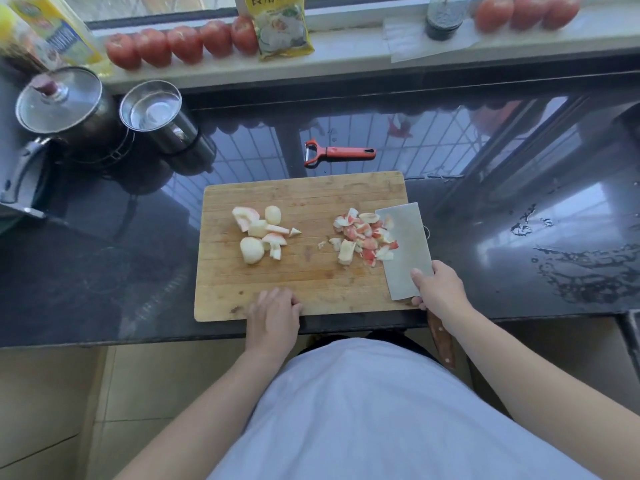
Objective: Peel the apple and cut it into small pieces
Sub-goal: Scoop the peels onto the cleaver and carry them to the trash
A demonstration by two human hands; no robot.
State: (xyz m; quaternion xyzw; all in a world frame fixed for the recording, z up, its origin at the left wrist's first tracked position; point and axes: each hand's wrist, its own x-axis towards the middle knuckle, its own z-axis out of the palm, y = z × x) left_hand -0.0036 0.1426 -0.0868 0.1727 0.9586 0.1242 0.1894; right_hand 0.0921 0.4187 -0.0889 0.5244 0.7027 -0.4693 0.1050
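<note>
One cutting board (304, 282) on the desk (485, 258) carries two heaps: apple chunks (261, 233) left, peel scraps (363, 237) right. One peeler (337, 153) lies behind. Left hand (273, 315) rests curled on the board's edge, holding nothing; right hand (438, 287) grasps one cleaver (403, 247).

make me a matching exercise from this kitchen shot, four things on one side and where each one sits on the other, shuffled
Things:
1. peeler
2. cleaver
3. tomatoes
4. left hand

Places:
a. on the windowsill
b. on the near edge of the cutting board
c. on the dark counter behind the board
d. gripped by the right hand, blade flat beside the small apple pieces

Pairs: 1-c, 2-d, 3-a, 4-b
</note>
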